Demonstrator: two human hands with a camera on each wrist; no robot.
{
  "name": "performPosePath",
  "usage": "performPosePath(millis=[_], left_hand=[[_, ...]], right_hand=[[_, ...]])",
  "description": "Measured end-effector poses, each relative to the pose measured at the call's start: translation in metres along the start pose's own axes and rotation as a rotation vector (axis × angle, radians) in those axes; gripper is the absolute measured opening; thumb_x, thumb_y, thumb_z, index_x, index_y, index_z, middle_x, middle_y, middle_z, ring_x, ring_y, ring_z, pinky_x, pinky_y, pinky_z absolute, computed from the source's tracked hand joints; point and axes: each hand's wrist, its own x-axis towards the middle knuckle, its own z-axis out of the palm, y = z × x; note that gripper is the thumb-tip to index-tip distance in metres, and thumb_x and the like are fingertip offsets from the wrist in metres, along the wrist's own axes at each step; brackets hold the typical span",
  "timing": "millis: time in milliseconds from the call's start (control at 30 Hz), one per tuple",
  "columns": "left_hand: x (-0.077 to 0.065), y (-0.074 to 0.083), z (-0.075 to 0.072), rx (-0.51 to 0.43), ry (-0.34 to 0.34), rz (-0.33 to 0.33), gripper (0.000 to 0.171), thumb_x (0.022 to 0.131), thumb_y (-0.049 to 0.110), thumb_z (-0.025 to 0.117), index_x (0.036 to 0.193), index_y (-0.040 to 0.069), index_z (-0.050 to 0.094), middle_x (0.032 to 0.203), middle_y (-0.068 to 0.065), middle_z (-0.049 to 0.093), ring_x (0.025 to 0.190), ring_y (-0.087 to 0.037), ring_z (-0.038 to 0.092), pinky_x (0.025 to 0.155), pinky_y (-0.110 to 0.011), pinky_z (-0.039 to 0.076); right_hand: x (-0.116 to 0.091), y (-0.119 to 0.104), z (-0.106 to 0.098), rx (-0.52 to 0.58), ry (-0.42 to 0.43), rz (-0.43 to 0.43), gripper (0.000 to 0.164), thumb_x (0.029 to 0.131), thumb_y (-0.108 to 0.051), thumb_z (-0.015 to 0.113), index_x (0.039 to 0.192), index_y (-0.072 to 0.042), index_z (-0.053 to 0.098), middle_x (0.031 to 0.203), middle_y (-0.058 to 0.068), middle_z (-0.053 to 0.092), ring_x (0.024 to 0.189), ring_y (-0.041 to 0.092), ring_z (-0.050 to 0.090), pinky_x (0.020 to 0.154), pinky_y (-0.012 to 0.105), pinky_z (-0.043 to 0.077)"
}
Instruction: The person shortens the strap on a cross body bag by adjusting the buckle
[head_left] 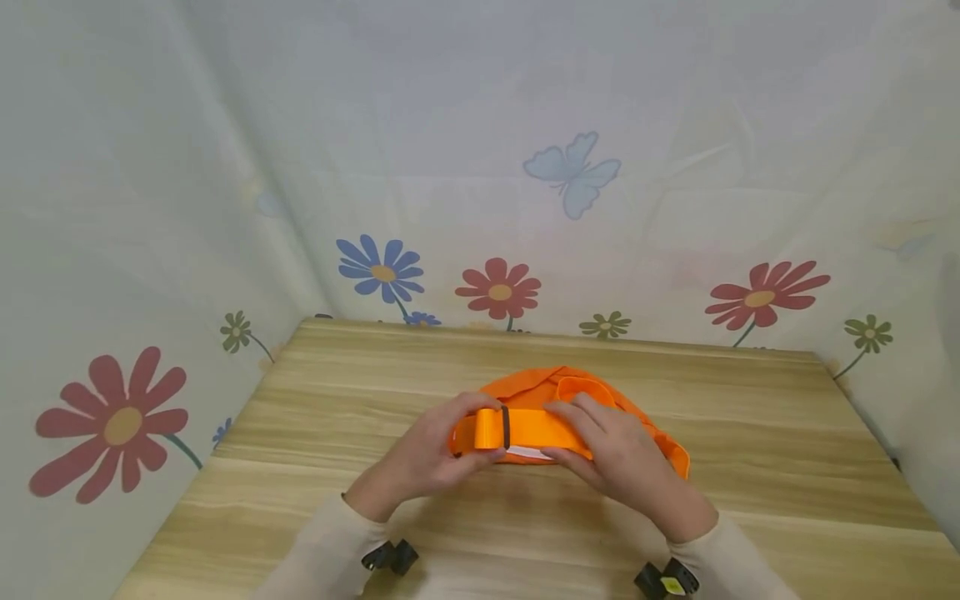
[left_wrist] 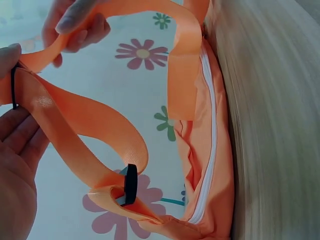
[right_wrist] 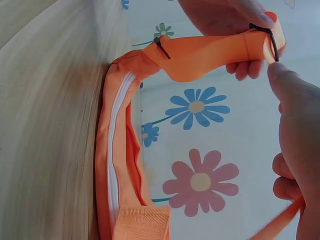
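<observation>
An orange zippered bag (head_left: 525, 386) lies on the table, its white zipper (left_wrist: 212, 110) showing in both wrist views. Raised in front of it is its wide orange strap (head_left: 534, 428), spanning both hands. My left hand (head_left: 438, 450) pinches the strap between thumb and fingers beside a thin black band (head_left: 506, 427) that circles the folded webbing. To the right of that band, my right hand (head_left: 626, 454) pinches the same strap. A black buckle (left_wrist: 130, 184) sits lower on a hanging loop in the left wrist view. Another strap end (left_wrist: 182, 85) hangs over the bag's side.
The wood-grain table (head_left: 315, 400) runs back to a pale curtain (head_left: 450, 108) printed with flowers and a butterfly. More curtain closes in on the left and right sides. Black wrist devices (head_left: 390, 557) are worn over the light sleeves (head_left: 326, 550).
</observation>
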Motion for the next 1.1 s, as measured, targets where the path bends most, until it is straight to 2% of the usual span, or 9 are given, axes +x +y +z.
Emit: performPosePath(millis=[133, 300, 467, 567, 700, 800, 933, 1033, 1100], left_hand=[[0.000, 0.001, 0.001, 0.022, -0.005, -0.014, 0.065, 0.088, 0.015, 0.091, 0.140, 0.012, 0.053, 0.134, -0.007, 0.072, 0.121, -0.025, 0.072, 0.107, -0.046, 0.061], [0.000, 0.000, 0.002, 0.025, 0.010, -0.003, 0.070, 0.084, 0.016, 0.093, 0.140, 0.008, 0.051, 0.134, -0.009, 0.072, 0.124, -0.027, 0.073, 0.110, -0.047, 0.058], [0.002, 0.000, 0.005, 0.012, 0.029, 0.011, 0.069, 0.081, 0.015, 0.095, 0.137, 0.006, 0.055, 0.129, -0.009, 0.074, 0.118, -0.026, 0.074, 0.108, -0.044, 0.060], [0.003, 0.001, 0.008, 0.011, 0.035, 0.016, 0.069, 0.081, 0.015, 0.095, 0.137, 0.006, 0.057, 0.129, -0.010, 0.075, 0.116, -0.025, 0.074, 0.106, -0.041, 0.061], [0.004, 0.002, 0.010, 0.016, 0.049, 0.016, 0.070, 0.080, 0.016, 0.096, 0.136, 0.004, 0.057, 0.128, -0.011, 0.074, 0.114, -0.025, 0.074, 0.105, -0.040, 0.062], [0.005, 0.003, 0.011, -0.012, 0.046, -0.019, 0.070, 0.080, 0.015, 0.094, 0.137, 0.002, 0.054, 0.127, -0.012, 0.073, 0.112, -0.025, 0.074, 0.103, -0.039, 0.063], [0.004, 0.002, 0.012, -0.017, 0.032, -0.064, 0.065, 0.082, 0.017, 0.093, 0.134, 0.003, 0.058, 0.123, -0.010, 0.075, 0.109, -0.023, 0.075, 0.101, -0.037, 0.064], [0.003, 0.000, 0.011, 0.010, 0.021, -0.050, 0.060, 0.082, 0.020, 0.094, 0.132, 0.007, 0.063, 0.123, -0.006, 0.077, 0.111, -0.022, 0.075, 0.103, -0.039, 0.063], [0.003, -0.001, 0.010, 0.008, 0.010, -0.040, 0.060, 0.083, 0.020, 0.094, 0.134, 0.010, 0.064, 0.128, -0.003, 0.076, 0.116, -0.021, 0.074, 0.105, -0.040, 0.062]], right_hand=[[-0.001, 0.001, 0.002, 0.012, -0.004, 0.008, 0.060, 0.110, -0.059, 0.044, 0.134, -0.008, 0.064, 0.102, 0.002, 0.063, 0.076, 0.012, 0.054, 0.068, 0.026, 0.056], [-0.002, -0.002, 0.004, 0.130, -0.058, 0.070, 0.057, 0.110, -0.054, 0.046, 0.138, -0.006, 0.058, 0.113, 0.003, 0.064, 0.087, 0.012, 0.060, 0.078, 0.029, 0.062], [-0.001, -0.009, 0.006, 0.214, -0.119, 0.145, 0.052, 0.106, -0.044, 0.062, 0.141, -0.007, 0.052, 0.122, 0.004, 0.063, 0.094, 0.012, 0.064, 0.086, 0.032, 0.066], [0.000, -0.013, 0.009, 0.238, -0.114, 0.151, 0.052, 0.104, -0.038, 0.069, 0.140, -0.006, 0.051, 0.123, 0.005, 0.063, 0.093, 0.013, 0.065, 0.086, 0.033, 0.066], [0.003, -0.015, 0.011, 0.250, -0.086, 0.130, 0.053, 0.105, -0.041, 0.067, 0.140, -0.006, 0.049, 0.125, 0.005, 0.064, 0.094, 0.014, 0.066, 0.086, 0.033, 0.066], [0.005, -0.016, 0.012, 0.249, -0.071, 0.122, 0.053, 0.104, -0.037, 0.070, 0.141, -0.006, 0.049, 0.125, 0.005, 0.065, 0.095, 0.015, 0.067, 0.086, 0.034, 0.066], [0.005, -0.015, 0.013, 0.247, -0.058, 0.114, 0.052, 0.106, -0.040, 0.066, 0.140, -0.005, 0.050, 0.123, 0.005, 0.065, 0.094, 0.014, 0.066, 0.085, 0.033, 0.066], [0.004, -0.014, 0.014, 0.242, -0.049, 0.108, 0.054, 0.109, -0.048, 0.054, 0.140, -0.005, 0.051, 0.122, 0.005, 0.065, 0.093, 0.013, 0.065, 0.085, 0.032, 0.065], [0.003, -0.014, 0.015, 0.238, -0.040, 0.103, 0.055, 0.109, -0.051, 0.051, 0.139, -0.005, 0.051, 0.122, 0.005, 0.065, 0.094, 0.014, 0.065, 0.085, 0.033, 0.066]])
